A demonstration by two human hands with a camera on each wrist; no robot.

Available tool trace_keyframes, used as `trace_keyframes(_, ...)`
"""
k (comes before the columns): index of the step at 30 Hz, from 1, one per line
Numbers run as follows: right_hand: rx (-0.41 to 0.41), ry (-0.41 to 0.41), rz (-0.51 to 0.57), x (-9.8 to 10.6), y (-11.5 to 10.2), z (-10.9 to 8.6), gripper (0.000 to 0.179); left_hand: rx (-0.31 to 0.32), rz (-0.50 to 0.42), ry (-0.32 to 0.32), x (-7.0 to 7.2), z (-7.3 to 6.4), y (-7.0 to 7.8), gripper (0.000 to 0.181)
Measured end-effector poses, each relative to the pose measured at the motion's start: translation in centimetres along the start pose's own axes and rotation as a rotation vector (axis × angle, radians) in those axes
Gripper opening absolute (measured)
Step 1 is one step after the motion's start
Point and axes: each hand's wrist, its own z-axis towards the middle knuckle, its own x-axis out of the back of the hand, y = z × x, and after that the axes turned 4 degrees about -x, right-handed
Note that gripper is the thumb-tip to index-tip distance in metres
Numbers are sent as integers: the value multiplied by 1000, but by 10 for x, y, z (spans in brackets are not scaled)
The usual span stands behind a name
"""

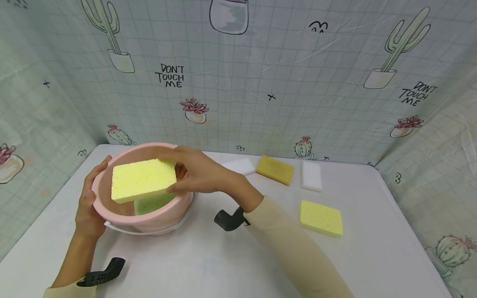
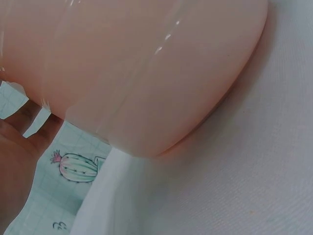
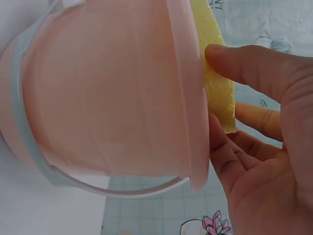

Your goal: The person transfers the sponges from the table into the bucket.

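Note:
A pink bucket (image 1: pixel 149 221) with a white handle stands at the left of the table. My left hand (image 1: pixel 87 207) rests against its left side near the rim, and in the left wrist view the extended fingers (image 2: pixel 46 129) touch the outer wall. My right hand (image 1: pixel 199 171) pinches a yellow sponge (image 1: pixel 143 180) by its right end, thumb on the near side. The sponge is tilted over the bucket's mouth. Beneath it, a green sponge (image 1: pixel 152 203) lies inside the bucket, partly hidden. In the right wrist view the held sponge (image 3: pixel 220 93) shows just past the rim.
Right of the bucket lie a white sponge (image 1: pixel 240 166) partly behind my right arm, a darker yellow sponge (image 1: pixel 275 169), an upright-lying white block (image 1: pixel 311 176) and a pale yellow sponge (image 1: pixel 320 218). A cactus-print cloth (image 1: pixel 238 91) hangs behind the white table (image 1: pixel 179 265).

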Motion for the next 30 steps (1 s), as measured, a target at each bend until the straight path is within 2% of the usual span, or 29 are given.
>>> trace_keyframes(7,-14,-77,-107,-4,-6,9,61,18,14,14,-1,-1,1,60)
trace_keyframes(13,-25,-135,-115,-8,-8,11,55,37,39,30,-2,0,1,61)
trace_keyframes(15,-34,-141,-116,-9,-8,12,55,41,45,36,-2,0,0,61)
trace_keyframes(20,-23,-160,-115,-10,-10,12,55,19,25,2,-1,0,0,60)
trace_keyframes(25,-13,-170,-140,-9,-11,13,39,9,8,-15,0,0,1,59)
trace_keyframes(30,-25,-156,-170,-9,-12,14,32,9,8,-13,1,0,1,59)
